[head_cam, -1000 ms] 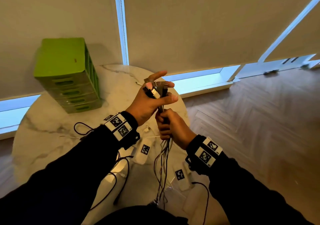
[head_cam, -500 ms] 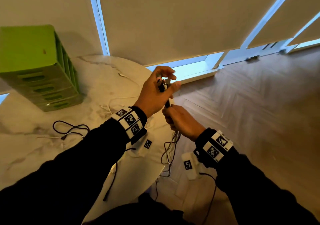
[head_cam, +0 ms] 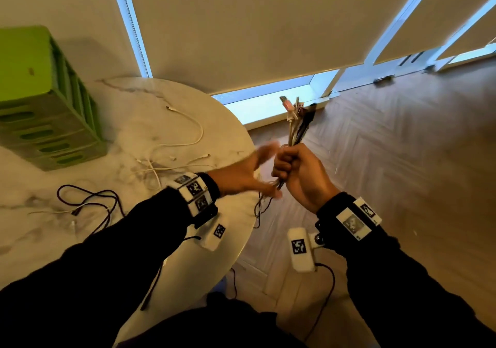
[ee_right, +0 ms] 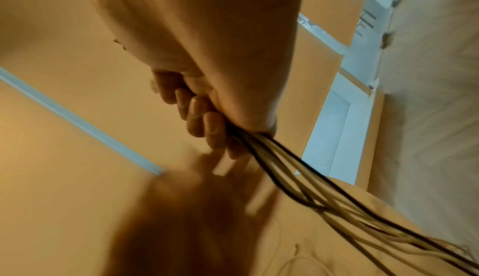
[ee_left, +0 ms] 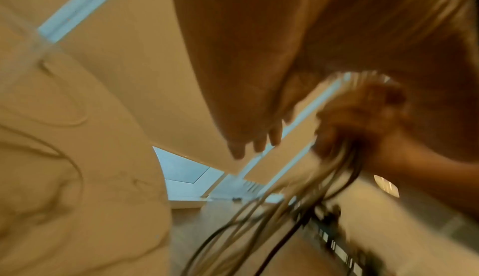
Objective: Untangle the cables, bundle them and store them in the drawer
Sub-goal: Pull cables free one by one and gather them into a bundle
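While the right hand [head_cam: 300,176] grips a bunch of cables [head_cam: 296,125] in a fist off the table's right edge, plug ends standing up above the knuckles, the head view shows the left hand [head_cam: 241,176] just beside it, fingers spread and motion-blurred, near the strands trailing below the fist; whether it touches them cannot be told. Several cables look gathered, so untangling seems partly done. Left over, by my reading: white cables [head_cam: 171,157] loose and crossing on the marble table [head_cam: 134,98], a dark cable [head_cam: 88,202] looped nearer the left sleeve, then tying the bunch and stowing it. Green drawer unit [head_cam: 48,111] stands at the table's far left, cut by the frame edge; every visible drawer looks closed. No tie or band can be seen. Left wrist view: heavily blurred; left fingers [ee_left: 255,143] extended and apart, holding nothing I can make out; the right fist [ee_left: 362,114] is a smear with cable strands [ee_left: 298,208] hanging below it, their lower ends out of frame. Right wrist view: sharper near the grip; right fingertips [ee_right: 199,116] curled tight over dark and pale strands [ee_right: 324,194] that fan down and away toward the lower right corner; the left hand [ee_right: 194,208] is a blurred mass below, pose unreadable. Strand count uncertain, and any knots further down the bunch are hidden.
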The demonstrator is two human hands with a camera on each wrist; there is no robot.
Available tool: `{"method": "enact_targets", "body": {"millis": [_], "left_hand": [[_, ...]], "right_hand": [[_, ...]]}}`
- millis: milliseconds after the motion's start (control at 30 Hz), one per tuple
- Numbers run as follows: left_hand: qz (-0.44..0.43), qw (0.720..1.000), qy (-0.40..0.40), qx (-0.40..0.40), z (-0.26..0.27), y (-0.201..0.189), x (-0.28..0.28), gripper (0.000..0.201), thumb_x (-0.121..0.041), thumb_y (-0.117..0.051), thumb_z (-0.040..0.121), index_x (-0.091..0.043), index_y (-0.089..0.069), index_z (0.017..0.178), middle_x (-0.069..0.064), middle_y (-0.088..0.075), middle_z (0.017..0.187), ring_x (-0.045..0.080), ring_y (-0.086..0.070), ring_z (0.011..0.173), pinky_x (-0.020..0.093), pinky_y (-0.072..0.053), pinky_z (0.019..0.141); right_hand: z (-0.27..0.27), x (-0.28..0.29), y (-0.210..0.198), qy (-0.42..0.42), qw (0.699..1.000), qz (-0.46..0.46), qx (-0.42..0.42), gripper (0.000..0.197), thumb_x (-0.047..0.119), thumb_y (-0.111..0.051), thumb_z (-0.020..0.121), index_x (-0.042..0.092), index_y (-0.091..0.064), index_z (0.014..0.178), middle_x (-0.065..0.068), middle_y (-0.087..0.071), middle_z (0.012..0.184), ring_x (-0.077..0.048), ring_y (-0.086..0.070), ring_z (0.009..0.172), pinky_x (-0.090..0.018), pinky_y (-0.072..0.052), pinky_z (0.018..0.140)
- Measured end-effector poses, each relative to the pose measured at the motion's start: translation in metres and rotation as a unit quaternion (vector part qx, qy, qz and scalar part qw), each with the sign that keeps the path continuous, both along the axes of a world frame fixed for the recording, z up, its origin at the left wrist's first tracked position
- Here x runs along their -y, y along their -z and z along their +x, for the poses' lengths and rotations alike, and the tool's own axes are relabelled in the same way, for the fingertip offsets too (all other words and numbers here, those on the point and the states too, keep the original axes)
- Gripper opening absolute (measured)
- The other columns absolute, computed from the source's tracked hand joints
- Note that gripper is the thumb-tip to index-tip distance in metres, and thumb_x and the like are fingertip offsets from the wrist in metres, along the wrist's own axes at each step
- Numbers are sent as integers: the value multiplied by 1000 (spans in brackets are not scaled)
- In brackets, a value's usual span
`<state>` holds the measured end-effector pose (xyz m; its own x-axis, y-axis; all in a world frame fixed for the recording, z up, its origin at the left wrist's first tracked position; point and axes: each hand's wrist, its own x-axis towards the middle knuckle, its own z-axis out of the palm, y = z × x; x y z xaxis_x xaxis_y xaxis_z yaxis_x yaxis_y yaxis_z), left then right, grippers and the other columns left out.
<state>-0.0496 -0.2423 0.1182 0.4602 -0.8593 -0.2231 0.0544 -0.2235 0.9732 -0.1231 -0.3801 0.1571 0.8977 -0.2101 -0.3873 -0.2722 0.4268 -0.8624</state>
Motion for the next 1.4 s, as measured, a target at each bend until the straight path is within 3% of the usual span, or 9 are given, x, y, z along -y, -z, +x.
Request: {"method": "enact_targets", "body": {"millis": [67,167,267,400,633,767,933,1133,1400], "left_hand": [[149,976,139,78,-10,8,8,60,-38,-81,82,-33,-50,133,-17,-46,134,4,-45,123,17,-32,106],[102,986,37,129,-13,24,27,6,-36,-66,94,-31,-63,95,-7,-57,100,14,-55,99,32,-47,91],[110,976,-104,160,-19,37,44,25,-37,-52,102,-23,-68,89,-3,-70,88,20,-64,79,36,-49,77],[103,992,51,50,-50,38,56,34,-53,-56,96,-24,-43,108,6,-75,93,18,-74,67,37,-61,69],[-85,986,-124,-65,-13,26,30,76,-68,-41,91,-22,-30,151,0,-41,155,12,-39,142,33,-32,119],[-110,967,-224,-60,14,-1,7,56,-67,-47,92,-28,-62,130,-5,-58,141,6,-48,135,38,-31,119],[-75,972,-209,-71,24,-13,-39,52,-42,-34,107,0,-65,104,2,-73,83,27,-71,102,42,-51,99],[-98,946,-212,-223,33,-24,-106,34,-42,-42,102,-19,-39,76,-2,-26,60,15,-35,53,48,-49,91],[-272,845,-397,-232,36,-37,-175,13,-8,-53,83,-20,-47,85,-2,-36,68,15,-41,64,38,-45,90]], "right_hand": [[-7,1,-14,-72,995,62,28,23,16,-43,88,18,-31,68,-2,-19,65,-19,-18,62,-28,-31,63],[-12,5,-34,-174,974,105,103,20,25,-40,82,18,-34,64,-3,-17,60,-21,-27,57,-28,-46,71],[-5,22,-44,-84,980,110,144,22,25,-38,85,21,-35,64,0,-18,60,-18,-24,55,-33,-44,72],[21,53,-36,40,995,-92,10,31,18,-38,94,24,-31,64,5,-20,57,-13,-12,51,-33,-15,54],[30,46,-20,-194,937,-282,-74,22,18,-39,100,21,-38,78,10,-33,59,-8,-27,50,-25,-26,51],[28,8,-10,-382,844,-372,-54,11,15,-43,100,18,-41,90,2,-40,76,-10,-36,65,-23,-37,60],[36,-32,18,-407,881,-243,-12,15,4,-60,91,7,-55,105,-2,-60,81,-17,-61,76,-24,-52,73],[57,-51,85,-662,637,-375,-123,31,38,-72,89,10,-73,75,-7,-73,79,-6,-65,75,-27,-48,89],[100,-46,108,-360,707,-608,11,32,43,-57,98,19,-54,77,-6,-60,75,-33,-62,81,-34,-39,67]]}}
